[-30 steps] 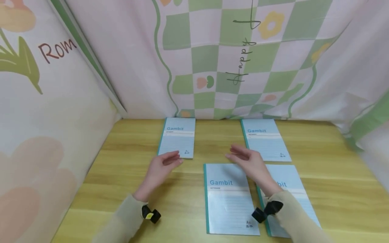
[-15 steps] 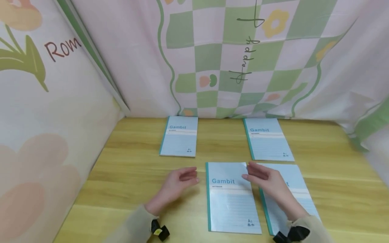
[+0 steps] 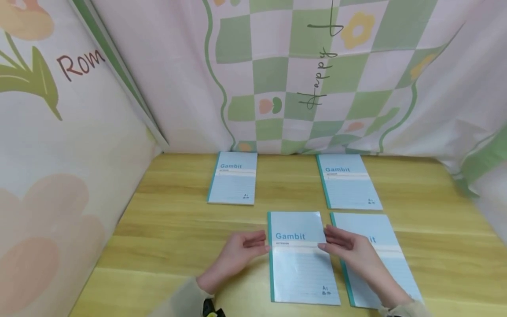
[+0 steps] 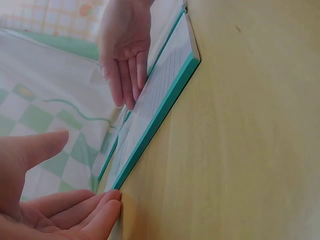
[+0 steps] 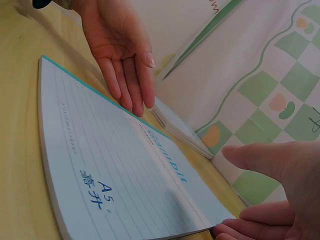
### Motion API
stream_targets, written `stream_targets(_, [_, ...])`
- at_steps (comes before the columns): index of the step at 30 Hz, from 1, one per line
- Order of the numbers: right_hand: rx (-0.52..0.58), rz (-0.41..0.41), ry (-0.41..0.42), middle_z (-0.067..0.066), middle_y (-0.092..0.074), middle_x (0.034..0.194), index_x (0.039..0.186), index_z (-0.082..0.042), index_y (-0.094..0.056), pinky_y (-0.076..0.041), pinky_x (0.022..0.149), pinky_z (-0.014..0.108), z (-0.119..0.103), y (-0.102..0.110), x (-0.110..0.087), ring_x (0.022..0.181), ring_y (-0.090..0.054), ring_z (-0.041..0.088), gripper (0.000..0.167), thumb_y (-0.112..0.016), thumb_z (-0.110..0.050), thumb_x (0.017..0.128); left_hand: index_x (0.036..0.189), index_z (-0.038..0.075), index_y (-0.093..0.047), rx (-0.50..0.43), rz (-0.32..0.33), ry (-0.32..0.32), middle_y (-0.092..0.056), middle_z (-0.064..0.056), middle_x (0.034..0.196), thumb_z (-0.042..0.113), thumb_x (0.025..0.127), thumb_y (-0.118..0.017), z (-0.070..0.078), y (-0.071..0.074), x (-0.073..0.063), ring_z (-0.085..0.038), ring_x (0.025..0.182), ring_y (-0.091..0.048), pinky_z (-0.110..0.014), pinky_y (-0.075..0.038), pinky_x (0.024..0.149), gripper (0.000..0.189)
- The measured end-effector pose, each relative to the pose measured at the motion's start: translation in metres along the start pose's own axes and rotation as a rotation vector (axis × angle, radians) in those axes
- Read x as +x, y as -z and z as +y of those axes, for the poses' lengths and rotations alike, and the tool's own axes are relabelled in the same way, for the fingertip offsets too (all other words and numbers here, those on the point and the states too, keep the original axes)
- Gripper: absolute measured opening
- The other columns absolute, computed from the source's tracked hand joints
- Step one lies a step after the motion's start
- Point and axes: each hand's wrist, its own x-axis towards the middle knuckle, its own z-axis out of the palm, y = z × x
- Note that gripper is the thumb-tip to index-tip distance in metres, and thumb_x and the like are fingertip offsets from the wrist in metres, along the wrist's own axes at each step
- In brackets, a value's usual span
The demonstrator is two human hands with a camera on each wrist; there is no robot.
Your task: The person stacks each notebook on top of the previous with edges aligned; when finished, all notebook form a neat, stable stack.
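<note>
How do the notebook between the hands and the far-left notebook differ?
The middle notebook lies in the front row; the far-left notebook lies behind, by the curtain. The left hand and right hand flank the middle notebook; neither touches the far-left notebook. Both have pale blue covers and teal spines.

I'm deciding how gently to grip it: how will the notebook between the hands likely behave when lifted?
The notebook looks thin, so it will probably flex, perhaps less along its teal spine. Its cover shows a sheen, so it may be slippery. Lying flat, it seems unlikely to roll or tip.
</note>
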Motion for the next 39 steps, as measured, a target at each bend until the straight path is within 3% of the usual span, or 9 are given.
stream_targets(9, [-0.006,0.040,0.001,0.021,-0.058,0.141,0.147,0.003,-0.049,-0.056,0.093,0.033,0.006,-0.006,-0.003,0.119,-0.064,0.030,0.087,-0.085,-0.044,0.083,0.136,0.000,-0.062,0.013,0.042,-0.018,-0.068,-0.012,0.127,0.025,0.092,-0.079,-0.001,-0.012,-0.003,-0.025,0.113,-0.066,-0.036,-0.056,0.093,0.054])
stream_targets(31, [0.029,0.076,-0.005,0.021,-0.057,0.141,0.146,0.003,-0.051,-0.056,0.089,0.028,0.007,-0.010,-0.005,0.121,-0.062,0.031,0.082,-0.085,-0.038,0.084,0.138,-0.004,-0.058,-0.087,0.094,0.007,-0.062,-0.017,0.136,0.016,0.090,-0.080,0.000,-0.022,-0.006,-0.028,0.118,-0.064,-0.034,-0.054,0.096,0.057])
stream_targets(39, [0.008,0.079,-0.005,0.020,-0.057,0.142,0.146,0.002,-0.051,-0.056,0.089,0.029,0.007,-0.009,-0.006,0.121,-0.062,0.031,0.082,-0.084,-0.040,0.085,0.138,-0.006,-0.057,-0.067,0.090,-0.030,-0.062,-0.019,0.135,0.015,0.091,-0.078,0.000,-0.025,-0.006,-0.030,0.121,-0.062,-0.034,-0.053,0.097,0.056])
